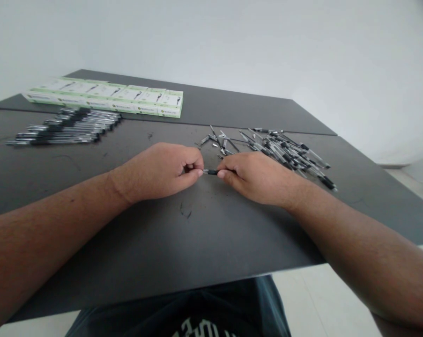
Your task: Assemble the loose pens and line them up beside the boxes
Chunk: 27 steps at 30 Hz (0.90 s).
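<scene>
A pen (210, 172) with a black grip section lies level between my two hands, above the dark table. Its left end, a pale tip, is pinched between the thumb and forefinger of my left hand (160, 171). My right hand (258, 177) grips the black part from the other side. Most of the pen is hidden inside my fingers. Just beyond my right hand lies a loose pile of pens (290, 154), clear-barrelled with black grips. Small loose pen parts (223, 140) are scattered at the left of that pile.
Neatly lined-up pens (70, 126) lie at the left of the grey table (204, 234). Behind them stands a row of white and green boxes (109, 96) with pen pictures. Dark ink marks (186, 211) show near the front, and a pale wall rises behind.
</scene>
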{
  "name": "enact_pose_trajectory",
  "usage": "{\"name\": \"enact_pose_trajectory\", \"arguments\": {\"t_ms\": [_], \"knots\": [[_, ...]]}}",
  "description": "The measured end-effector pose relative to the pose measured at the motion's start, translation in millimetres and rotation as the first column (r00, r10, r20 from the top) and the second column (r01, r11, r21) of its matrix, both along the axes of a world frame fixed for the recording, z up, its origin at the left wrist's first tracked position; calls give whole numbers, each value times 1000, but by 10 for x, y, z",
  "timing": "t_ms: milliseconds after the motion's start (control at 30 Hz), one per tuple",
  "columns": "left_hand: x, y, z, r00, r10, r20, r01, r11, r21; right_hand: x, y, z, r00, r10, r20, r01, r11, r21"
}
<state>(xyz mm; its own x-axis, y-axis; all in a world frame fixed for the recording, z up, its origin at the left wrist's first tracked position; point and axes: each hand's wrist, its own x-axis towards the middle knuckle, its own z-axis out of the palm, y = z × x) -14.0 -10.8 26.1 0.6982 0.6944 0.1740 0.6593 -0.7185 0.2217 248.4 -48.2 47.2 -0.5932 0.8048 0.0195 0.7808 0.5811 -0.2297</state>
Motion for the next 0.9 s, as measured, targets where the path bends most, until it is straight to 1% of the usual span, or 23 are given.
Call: {"name": "enact_pose_trajectory", "arguments": {"t_ms": [67,133,200,267,333,433,500,600,667,800,900], "knots": [[2,-1,2,1000,1,4,-1,1000,0,-1,1,1,998,-28,-48,28,1000,-3],[4,-4,5,1000,1,3,-1,1000,3,-6,0,8,997,-59,-46,59,998,-5],[6,-5,7,1000,-3,-4,3,1000,4,-11,1,14,999,-52,5,52,999,0],[6,-2,7,1000,-5,-9,5,1000,3,-13,4,12,999,-17,40,16,1000,6],[3,4,5,1000,-6,-7,6,1000,1,-9,7,2,1000,-1,17,1,1000,9],[-3,10,-2,1000,-7,1,7,1000,-4,0,9,-8,997,-49,-52,50,999,11],[-6,11,-8,1000,-8,4,8,1000,-8,-1,8,-2,997,-71,-39,72,997,14],[-7,9,-13,1000,-8,4,8,1000,-10,-9,7,10,999,-25,33,24,1000,16],[-6,9,-14,1000,-6,1,6,1000,-7,-11,5,9,1000,-1,31,1,1000,14],[-5,11,-12,1000,5,-8,-5,1000,-6,-5,2,0,997,-61,-45,61,998,0],[-5,13,-12,1000,1,-15,-1,1000,-11,-4,2,6,998,-57,9,57,998,2]]}}
